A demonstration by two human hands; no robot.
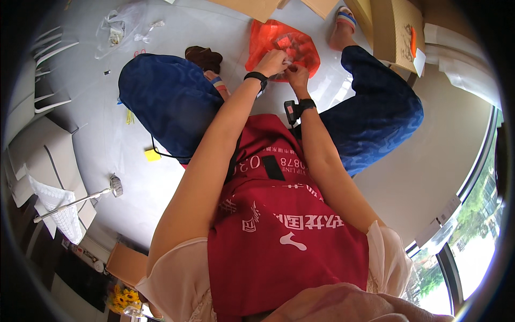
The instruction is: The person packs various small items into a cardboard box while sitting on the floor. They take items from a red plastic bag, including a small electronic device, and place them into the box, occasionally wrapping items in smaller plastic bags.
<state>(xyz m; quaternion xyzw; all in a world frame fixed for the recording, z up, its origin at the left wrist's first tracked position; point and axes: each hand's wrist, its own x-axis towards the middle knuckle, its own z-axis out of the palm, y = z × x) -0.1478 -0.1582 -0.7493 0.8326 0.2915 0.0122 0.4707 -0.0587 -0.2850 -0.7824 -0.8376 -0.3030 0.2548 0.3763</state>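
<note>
On the floor between my feet lies an orange-red plastic bag, spread and crumpled. Above it is a clear plastic bag, and red shows through or inside it. My left hand closes its fingers on the gathered edge of the clear bag. Close beside it, my right hand pinches the same gathered edge, fingertips almost touching those of the left. What lies inside the bags cannot be made out. A black strap circles each wrist, and a small black device sits by the right one.
A cardboard box stands beyond my right foot, with cardboard sheets ahead. A brown cloth-like item lies near my left foot. Further left are a clear bag, a yellow piece, a brush and white chairs.
</note>
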